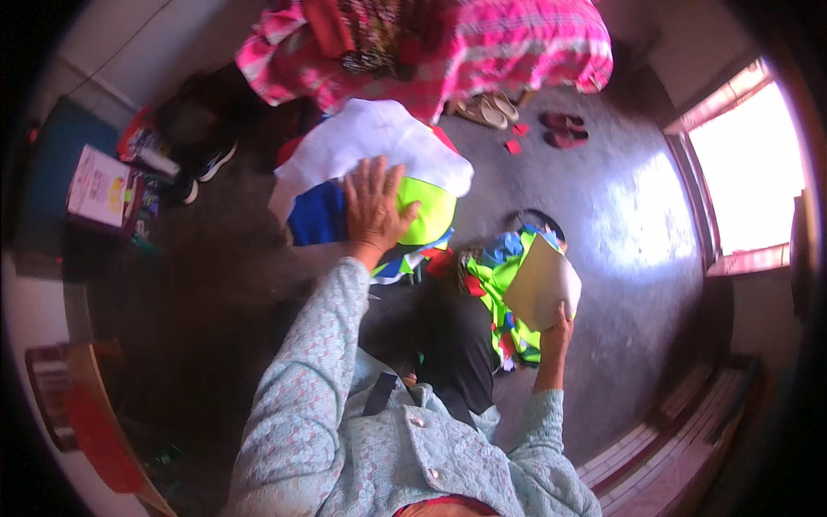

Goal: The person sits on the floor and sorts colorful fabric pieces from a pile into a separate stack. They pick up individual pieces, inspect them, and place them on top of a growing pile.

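My left hand (375,207) lies flat with its fingers spread on a layered pile of cloth in front of me. Under and around it are a large white cloth (370,133), a blue piece (317,215) on the left and a lime-green piece (432,209) on the right. Out to the right, my right hand (560,326) grips the lower edge of a stiff-looking, cream-coloured flat piece (541,283) with angled sides. Behind that piece is a heap of lime-green, blue and red cloth scraps (491,280), partly hidden by it.
A bed with a pink checked cover (525,47) stands at the far side. Sandals (485,110), dark red shoes (565,129) and small red scraps (514,146) lie on the grey floor (620,284). A bench (663,444) is at the lower right, a bright window (745,168) above it.
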Tool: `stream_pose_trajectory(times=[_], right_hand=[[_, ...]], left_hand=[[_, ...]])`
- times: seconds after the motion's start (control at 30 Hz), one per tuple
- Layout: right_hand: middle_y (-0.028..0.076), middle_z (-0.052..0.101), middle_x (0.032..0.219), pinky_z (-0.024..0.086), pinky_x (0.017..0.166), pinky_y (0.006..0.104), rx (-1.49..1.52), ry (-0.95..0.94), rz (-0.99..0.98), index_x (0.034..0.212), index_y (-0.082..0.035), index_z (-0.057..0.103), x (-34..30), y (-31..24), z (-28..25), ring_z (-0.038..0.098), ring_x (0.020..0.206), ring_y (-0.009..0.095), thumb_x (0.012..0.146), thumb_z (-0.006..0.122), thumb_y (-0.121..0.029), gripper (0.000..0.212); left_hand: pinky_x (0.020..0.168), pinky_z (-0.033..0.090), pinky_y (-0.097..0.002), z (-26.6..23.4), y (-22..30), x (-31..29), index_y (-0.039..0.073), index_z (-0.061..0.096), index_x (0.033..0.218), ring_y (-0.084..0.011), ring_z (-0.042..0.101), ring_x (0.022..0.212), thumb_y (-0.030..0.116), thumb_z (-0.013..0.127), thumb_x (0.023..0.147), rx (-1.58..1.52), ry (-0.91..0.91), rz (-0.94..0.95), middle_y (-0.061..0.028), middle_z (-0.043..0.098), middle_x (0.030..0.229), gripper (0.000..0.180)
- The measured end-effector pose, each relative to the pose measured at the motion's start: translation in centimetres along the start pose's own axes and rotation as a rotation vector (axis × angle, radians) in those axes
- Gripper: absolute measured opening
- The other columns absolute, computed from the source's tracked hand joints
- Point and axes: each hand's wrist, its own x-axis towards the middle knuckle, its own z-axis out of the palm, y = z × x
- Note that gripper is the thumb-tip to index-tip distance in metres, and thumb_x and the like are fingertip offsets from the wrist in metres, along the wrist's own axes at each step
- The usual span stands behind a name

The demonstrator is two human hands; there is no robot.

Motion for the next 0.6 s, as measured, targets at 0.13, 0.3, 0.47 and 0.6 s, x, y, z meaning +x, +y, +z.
stream_pose_trajectory(times=[0.13, 0.3, 0.47, 0.6], right_hand=[[0.011, 0.062, 0.116, 0.051, 0.088, 0.0311, 0.055, -0.118, -0.123, 0.12, 0.003, 0.056, 0.0, -5.0, 6.5, 0.061, 0.104, 0.021, 0.094, 0.06, -0.019, 0.034], [0.003, 0.063, 0.104, 0.046, 0.082, 0.0244, -0.269, -0.252, -0.472, 0.115, 0.001, 0.062, -1.9, -11.0, 19.1, 0.058, 0.094, 0.011, 0.094, 0.061, -0.015, 0.027], [0.008, 0.059, 0.103, 0.042, 0.085, 0.0326, -0.497, -0.41, -0.895, 0.104, -0.003, 0.062, -2.4, -7.9, 30.1, 0.052, 0.098, 0.019, 0.088, 0.063, -0.013, 0.019], [0.022, 0.046, 0.132, 0.031, 0.103, 0.0531, -1.187, -0.649, -1.3, 0.126, -0.009, 0.052, -6.1, -1.6, 38.7, 0.04, 0.128, 0.038, 0.081, 0.064, -0.025, 0.049]], left_hand=[[0.108, 0.017, -0.0611, 0.4, -0.1, -0.1, 0.014, 0.046, 0.134, -0.0386, 0.028, 0.135, 0.062, 0.047, 0.084, -0.065, 0.009, -0.005, -0.0152, 0.037, 0.142, 0.069], [0.107, 0.022, -0.0573, -0.6, -1.7, 0.2, 0.01, 0.052, 0.128, -0.0356, 0.036, 0.131, 0.058, 0.051, 0.086, -0.309, -0.009, -0.044, -0.0159, 0.043, 0.138, 0.063], [0.096, 0.042, -0.0375, -5.7, -6.1, 0.5, 0.004, 0.061, 0.112, -0.0328, 0.055, 0.113, 0.029, 0.055, 0.093, -0.8, 0.43, -0.294, -0.0161, 0.058, 0.121, 0.032], [0.093, 0.043, -0.0359, -8.6, -13.3, -2.6, 0.002, 0.061, 0.109, -0.0296, 0.057, 0.107, 0.027, 0.044, 0.098, -0.62, 0.552, -0.646, -0.0146, 0.06, 0.113, 0.032]])
